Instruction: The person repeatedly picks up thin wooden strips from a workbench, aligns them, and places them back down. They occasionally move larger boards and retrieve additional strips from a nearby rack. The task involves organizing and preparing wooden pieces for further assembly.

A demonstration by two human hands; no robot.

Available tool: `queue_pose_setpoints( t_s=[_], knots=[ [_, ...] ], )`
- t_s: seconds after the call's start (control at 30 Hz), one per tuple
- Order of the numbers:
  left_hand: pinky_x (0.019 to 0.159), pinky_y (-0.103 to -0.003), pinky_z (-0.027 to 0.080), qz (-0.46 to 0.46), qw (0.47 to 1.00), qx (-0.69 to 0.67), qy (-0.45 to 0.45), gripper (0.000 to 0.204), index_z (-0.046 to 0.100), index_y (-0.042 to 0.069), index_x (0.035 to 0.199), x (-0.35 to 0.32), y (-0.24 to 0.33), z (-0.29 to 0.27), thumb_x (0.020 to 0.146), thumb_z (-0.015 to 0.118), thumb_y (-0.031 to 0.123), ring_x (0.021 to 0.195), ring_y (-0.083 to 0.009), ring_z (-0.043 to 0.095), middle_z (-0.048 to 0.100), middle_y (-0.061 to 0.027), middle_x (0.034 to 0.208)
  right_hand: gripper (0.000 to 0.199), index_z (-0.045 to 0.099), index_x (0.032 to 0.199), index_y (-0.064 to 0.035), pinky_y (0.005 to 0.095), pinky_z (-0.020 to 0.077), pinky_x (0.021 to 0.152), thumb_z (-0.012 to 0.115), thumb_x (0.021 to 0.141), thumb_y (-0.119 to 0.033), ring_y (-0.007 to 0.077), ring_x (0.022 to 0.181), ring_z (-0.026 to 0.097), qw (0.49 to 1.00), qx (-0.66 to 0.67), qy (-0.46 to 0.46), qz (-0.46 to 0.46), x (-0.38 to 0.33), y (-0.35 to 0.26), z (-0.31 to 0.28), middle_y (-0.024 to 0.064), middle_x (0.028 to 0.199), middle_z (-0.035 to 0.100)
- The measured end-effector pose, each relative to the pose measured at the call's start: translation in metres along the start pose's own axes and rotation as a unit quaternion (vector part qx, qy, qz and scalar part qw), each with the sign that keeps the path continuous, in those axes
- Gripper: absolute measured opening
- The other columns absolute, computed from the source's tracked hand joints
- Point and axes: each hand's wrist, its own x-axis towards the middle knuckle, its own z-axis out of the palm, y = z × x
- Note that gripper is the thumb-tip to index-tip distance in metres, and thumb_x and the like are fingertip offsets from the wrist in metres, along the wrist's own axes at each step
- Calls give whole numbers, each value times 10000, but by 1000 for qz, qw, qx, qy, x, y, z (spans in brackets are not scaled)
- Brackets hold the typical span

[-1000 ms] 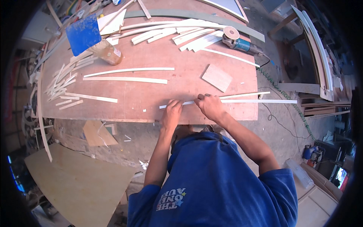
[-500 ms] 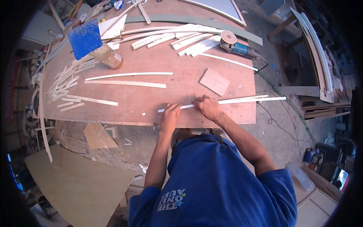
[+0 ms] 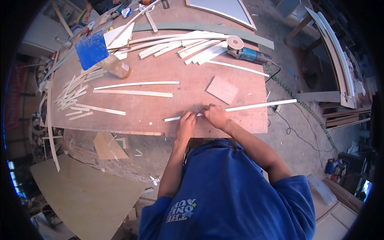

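Note:
A long thin white wooden strip [image 3: 262,105] lies near the front edge of the workbench [image 3: 144,108], its right end reaching past the bench's right edge. My left hand [image 3: 187,123] is closed on the strip close to its left end. Right beside it my right hand [image 3: 216,116] has its fingers bent and closed over the same strip. A flat square of wood [image 3: 223,89] rests beyond my right hand. Left of my hands lie two longer strips, a white one [image 3: 136,84] and a pale wooden one [image 3: 132,93].
An angle grinder [image 3: 246,53] with a disc and a cord sits at the back right beside a pile of strips [image 3: 200,48]. A cloudy jar [image 3: 117,67] and a blue sheet [image 3: 91,50] stand at the left, near short offcuts [image 3: 74,94]. Another person's hand [image 3: 87,17] shows far left.
My left hand has slid right, closer to my right hand. The second strip that showed alongside the held one is gone from there. The view has shifted slightly.

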Motion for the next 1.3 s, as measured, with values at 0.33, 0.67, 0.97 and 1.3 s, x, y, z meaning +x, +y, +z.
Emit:
queue_pose_setpoints(
  t_s=[0.33, 0.67, 0.97, 1.3],
  knots=[
    [961, -454, 545, -3, 999, -24, 33, 177, 736, 38, 1082, 0, 3, 4, 906, 736, 51, 971, -353, 674, 699, -119, 1029, 198, 779, 1084, -122, 484, 599, 836, 668, 969, -238, 348, 1004, 707, 997, 74, 8, 18, -36, 54, -26, 96, 1086, 717],
    [969, -460, 539, -9, 1000, -3, 16, 216, 729, 29, 1121, -1, 8, -1, 907, 731, 58, 1020, -364, 669, 700, -132, 1081, 230, 779, 1119, -140, 488, 606, 834, 637, 984, -261, 339, 1030, 706, 998, 57, -16, 12, -31, 61, -2, 92, 1119, 708],
    [928, -466, 541, 1, 1000, 27, -14, 280, 701, 43, 1177, 20, 47, 29, 911, 742, 121, 1108, -369, 632, 669, -123, 1122, 249, 757, 1027, -93, 510, 605, 783, 535, 1000, -203, 364, 929, 753, 997, 58, 37, -34, -31, 62, -1, 174, 960, 742],
    [802, -445, 541, -20, 999, -44, -19, 157, 742, 36, 1063, 24, 40, 44, 922, 739, 106, 934, -349, 670, 670, -134, 973, 190, 768, 1082, -148, 480, 606, 832, 638, 962, -219, 335, 1047, 709, 1000, 13, 16, 0, -56, 91, 0, 70, 1115, 716]
  ],
)
